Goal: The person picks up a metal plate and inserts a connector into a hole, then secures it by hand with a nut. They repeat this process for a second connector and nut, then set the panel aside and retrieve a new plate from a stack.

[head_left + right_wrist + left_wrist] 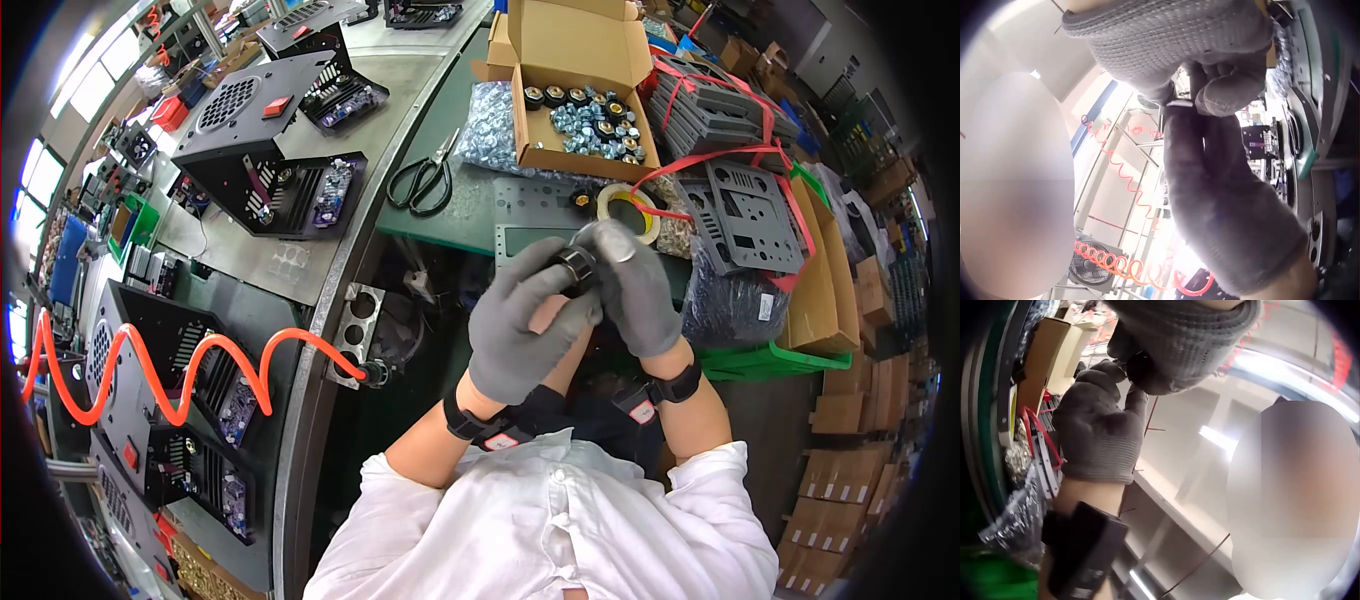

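Note:
Both hands wear grey knit gloves and meet in front of the lap. My left hand [525, 335] pinches a small black round part [577, 264] between its thumb and fingers. The right hand [640, 295] closes in from the other side, its fingers curled against the same part. A bright metal edge [1180, 102] shows between the fingers in the right wrist view; the gloves hide most of the part. Just beyond the hands, a roll of tape [648, 224] and a flat grey metal plate [520, 205] lie on the green table.
A cardboard box [590, 165] holds bolts and similar black round pieces. Scissors [422, 185] lie left of it. Strapped metal plates [755, 215] stack at right. Black metal housings [245, 150] with circuit boards stand on the left bench, where an orange coiled hose [205, 345] hangs across.

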`<state>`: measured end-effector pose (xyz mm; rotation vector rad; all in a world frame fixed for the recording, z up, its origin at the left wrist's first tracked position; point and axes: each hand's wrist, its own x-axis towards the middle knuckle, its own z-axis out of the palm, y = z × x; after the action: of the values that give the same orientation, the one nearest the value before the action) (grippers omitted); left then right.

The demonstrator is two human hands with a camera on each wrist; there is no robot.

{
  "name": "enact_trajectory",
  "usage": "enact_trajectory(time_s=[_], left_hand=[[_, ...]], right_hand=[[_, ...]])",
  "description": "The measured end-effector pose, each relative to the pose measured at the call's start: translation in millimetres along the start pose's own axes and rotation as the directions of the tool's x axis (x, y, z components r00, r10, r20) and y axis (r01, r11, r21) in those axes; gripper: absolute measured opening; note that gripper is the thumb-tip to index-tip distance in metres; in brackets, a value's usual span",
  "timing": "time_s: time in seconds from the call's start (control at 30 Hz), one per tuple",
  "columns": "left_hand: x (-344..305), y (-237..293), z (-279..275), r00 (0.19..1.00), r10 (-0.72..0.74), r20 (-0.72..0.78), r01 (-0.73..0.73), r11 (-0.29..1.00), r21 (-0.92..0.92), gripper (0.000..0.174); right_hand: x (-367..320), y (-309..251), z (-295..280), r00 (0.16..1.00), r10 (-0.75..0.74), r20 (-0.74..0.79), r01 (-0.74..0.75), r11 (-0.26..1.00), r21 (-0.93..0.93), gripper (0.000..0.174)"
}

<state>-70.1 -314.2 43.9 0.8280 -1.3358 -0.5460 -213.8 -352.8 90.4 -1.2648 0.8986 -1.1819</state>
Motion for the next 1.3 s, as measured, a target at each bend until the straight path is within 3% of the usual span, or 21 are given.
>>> enact_trajectory(time_s=[0.07, 0.13, 0.23, 0.33, 0.4, 0.43, 0.47, 0.53, 0.57, 0.6, 0.67, 0.8, 0.87, 0.9, 0.93, 1.0, 1.07, 1.13, 1.2, 1.27, 1.3], left_hand=[[3, 2, -1, 0.968, 0.234, 0.091, -0.251, 0.917, 0.311, 0.04], [6, 5, -5, 0.962, 0.255, 0.095, -0.272, 0.892, 0.361, 0.041], [8, 8, -9, 0.954, 0.263, 0.146, -0.298, 0.889, 0.347, 0.041], [6, 7, -12, 0.965, 0.223, 0.137, -0.26, 0.876, 0.407, 0.039], [5, -2, -13, 0.996, -0.048, 0.076, 0.046, 0.998, 0.035, 0.034], [8, 6, -15, 0.886, -0.452, 0.109, 0.462, 0.832, -0.307, 0.031], [11, -1, -23, 0.728, -0.62, 0.293, 0.641, 0.465, -0.61, 0.027], [14, -11, -20, 0.793, -0.543, 0.275, 0.517, 0.362, -0.776, 0.037], [18, -17, -28, 0.797, -0.51, 0.324, 0.497, 0.247, -0.832, 0.04], [19, -12, -28, 0.816, -0.5, 0.289, 0.466, 0.275, -0.841, 0.042], [23, -13, -26, 0.797, -0.515, 0.316, 0.489, 0.243, -0.838, 0.042], [22, -32, -20, 0.778, -0.513, 0.363, 0.526, 0.217, -0.822, 0.042], [22, -36, -20, 0.86, -0.375, 0.347, 0.381, 0.018, -0.925, 0.041], [22, -34, -26, 0.848, -0.392, 0.357, 0.421, 0.088, -0.903, 0.042], [21, -35, -27, 0.849, -0.389, 0.358, 0.421, 0.089, -0.903, 0.042], [17, -39, -22, 0.79, -0.519, 0.325, 0.469, 0.172, -0.866, 0.041], [13, -47, -14, 0.776, -0.501, 0.384, 0.491, 0.097, -0.866, 0.04], [18, -33, -7, 0.75, -0.524, 0.404, 0.469, -0.01, -0.883, 0.032], [18, -38, -19, 0.818, -0.456, 0.35, 0.398, 0.009, -0.917, 0.04], [17, -39, -25, 0.811, -0.459, 0.364, 0.428, 0.04, -0.903, 0.039], [19, -39, -23, 0.811, -0.462, 0.36, 0.423, 0.038, -0.905, 0.039]], right_hand=[[-1, 3, 1, 0.988, 0.145, 0.055, -0.145, 0.989, -0.004, 0.034], [0, 7, 3, 0.966, 0.25, 0.07, -0.255, 0.965, 0.065, 0.035], [0, 14, 1, 0.974, 0.193, 0.119, -0.202, 0.977, 0.072, 0.037], [1, 13, 3, 0.992, 0.068, 0.103, -0.053, 0.987, -0.15, 0.031], [1, 20, 7, 0.913, -0.381, 0.147, 0.408, 0.858, -0.312, 0.022], [5, 20, -1, 0.836, -0.458, 0.303, 0.548, 0.738, -0.395, 0.02], [12, 19, -3, 0.836, -0.459, 0.3, 0.547, 0.737, -0.396, 0.02], [30, 18, -7, 0.696, -0.56, 0.449, 0.714, 0.481, -0.508, 0.027], [42, 26, -13, 0.802, -0.493, 0.336, 0.584, 0.533, -0.612, 0.036], [54, 38, -24, 0.858, -0.471, 0.207, 0.445, 0.477, -0.758, 0.039], [53, 30, -23, 0.919, -0.392, 0.032, 0.309, 0.668, -0.677, 0.044], [36, -2, 8, 0.865, -0.437, 0.248, 0.502, 0.718, -0.483, 0.046], [54, 15, -14, 0.899, -0.337, 0.28, 0.437, 0.638, -0.635, 0.05], [64, 43, -42, 0.84, -0.47, 0.271, 0.391, 0.179, -0.903, 0.052], [60, 41, -39, 0.839, -0.473, 0.27, 0.391, 0.178, -0.903, 0.052], [49, 30, -25, 0.922, -0.386, 0.022, 0.27, 0.604, -0.75, 0.051], [34, 0, 7, 0.913, -0.359, 0.192, 0.401, 0.71, -0.578, 0.056], [41, 12, 5, 0.912, -0.351, 0.213, 0.41, 0.74, -0.533, 0.055], [60, 33, -29, 0.807, -0.532, 0.257, 0.456, 0.285, -0.843, 0.053], [57, 35, -27, 0.881, -0.451, 0.145, 0.307, 0.31, -0.9, 0.052], [51, 35, -24, 0.882, -0.459, 0.104, 0.336, 0.461, -0.821, 0.051]])
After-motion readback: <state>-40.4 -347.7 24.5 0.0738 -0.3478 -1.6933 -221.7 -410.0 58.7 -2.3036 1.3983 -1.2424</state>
